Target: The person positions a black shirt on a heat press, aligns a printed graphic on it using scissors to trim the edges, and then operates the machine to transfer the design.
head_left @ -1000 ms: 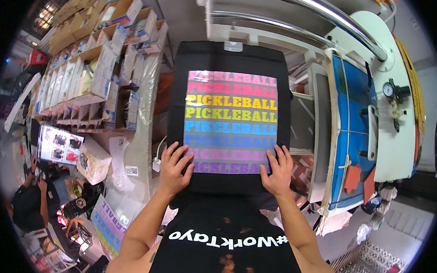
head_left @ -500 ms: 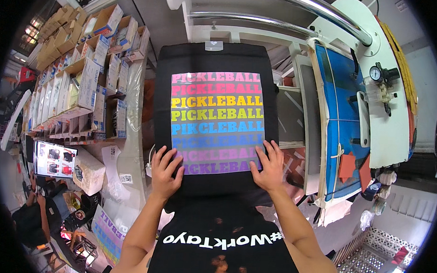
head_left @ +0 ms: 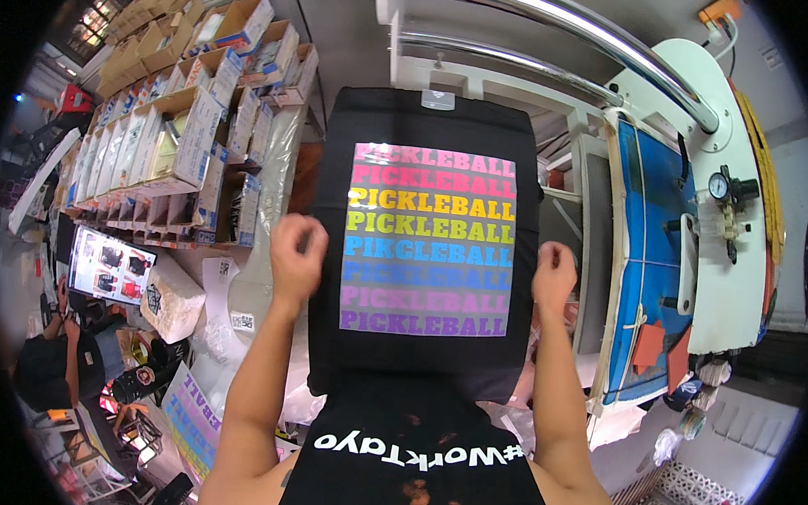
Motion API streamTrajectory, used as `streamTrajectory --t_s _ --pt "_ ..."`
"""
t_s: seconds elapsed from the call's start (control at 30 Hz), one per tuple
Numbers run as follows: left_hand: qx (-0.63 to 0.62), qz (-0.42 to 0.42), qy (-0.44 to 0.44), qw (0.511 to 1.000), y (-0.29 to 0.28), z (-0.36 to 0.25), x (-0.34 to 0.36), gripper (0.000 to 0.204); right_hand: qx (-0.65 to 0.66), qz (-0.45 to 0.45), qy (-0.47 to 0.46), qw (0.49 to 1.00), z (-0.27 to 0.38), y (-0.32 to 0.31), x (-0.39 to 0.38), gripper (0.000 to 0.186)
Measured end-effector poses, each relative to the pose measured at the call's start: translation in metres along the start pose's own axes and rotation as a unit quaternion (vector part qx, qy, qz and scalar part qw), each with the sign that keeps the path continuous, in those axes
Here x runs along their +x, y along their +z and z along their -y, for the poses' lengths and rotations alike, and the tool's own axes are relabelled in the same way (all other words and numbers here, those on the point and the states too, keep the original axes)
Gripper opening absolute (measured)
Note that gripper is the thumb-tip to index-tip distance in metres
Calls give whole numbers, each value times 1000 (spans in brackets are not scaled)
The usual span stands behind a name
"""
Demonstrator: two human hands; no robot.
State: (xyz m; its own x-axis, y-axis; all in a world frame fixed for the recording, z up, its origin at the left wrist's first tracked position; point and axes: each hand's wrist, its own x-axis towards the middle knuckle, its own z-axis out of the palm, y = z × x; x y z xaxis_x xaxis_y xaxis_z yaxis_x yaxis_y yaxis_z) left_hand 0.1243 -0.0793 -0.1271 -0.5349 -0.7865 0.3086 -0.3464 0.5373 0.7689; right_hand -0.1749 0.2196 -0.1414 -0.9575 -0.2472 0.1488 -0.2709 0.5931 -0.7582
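A black garment (head_left: pixel 425 364) lies spread on a platen in front of me, topped by a clear-edged square sheet (head_left: pixel 429 240) with rows of rainbow block lettering. My left hand (head_left: pixel 297 259) is curled closed just beside the garment's left edge, level with the middle rows. My right hand (head_left: pixel 554 276) is likewise closed at the garment's right edge. Whether either holds any fabric I cannot make out. A small pale plate (head_left: pixel 438 100) shows at the platen's far end.
White press frame and chrome rails (head_left: pixel 544 66) span the far side; a blue padded plate (head_left: pixel 645 225) and gauge (head_left: pixel 720 185) stand right. Boxes (head_left: pixel 158 146), a screen (head_left: pixel 110 264), a foam block (head_left: pixel 171 298) and another printed sheet (head_left: pixel 189 414) fill the left, where a person (head_left: pixel 53 365) works.
Both hands have lifted off the lower part of the lettered sheet and moved outward and up to the garment's side edges, their fingers going from spread to curled.
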Motion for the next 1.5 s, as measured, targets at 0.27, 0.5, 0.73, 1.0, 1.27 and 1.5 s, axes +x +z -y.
streamTrajectory --t_s 0.27,0.5,0.73,1.0,1.27,1.5 --pt "-623 203 -436 617 57 125 74 91 546 266 300 736 -68 60 92 84" --pt "-728 -62 -264 630 61 165 115 33 681 124 249 677 -109 73 167 41" --pt "-749 -110 -336 561 53 176 134 22 711 103 305 626 -92 62 171 34" --pt "-775 -65 -287 559 28 174 135 24 711 31 280 644 -48 59 166 27" --pt "-775 -73 -289 557 30 146 135 28 720 40 282 633 -69 57 173 30" --pt "-776 -102 -293 550 32 135 140 32 695 73 327 636 -75 43 174 34"
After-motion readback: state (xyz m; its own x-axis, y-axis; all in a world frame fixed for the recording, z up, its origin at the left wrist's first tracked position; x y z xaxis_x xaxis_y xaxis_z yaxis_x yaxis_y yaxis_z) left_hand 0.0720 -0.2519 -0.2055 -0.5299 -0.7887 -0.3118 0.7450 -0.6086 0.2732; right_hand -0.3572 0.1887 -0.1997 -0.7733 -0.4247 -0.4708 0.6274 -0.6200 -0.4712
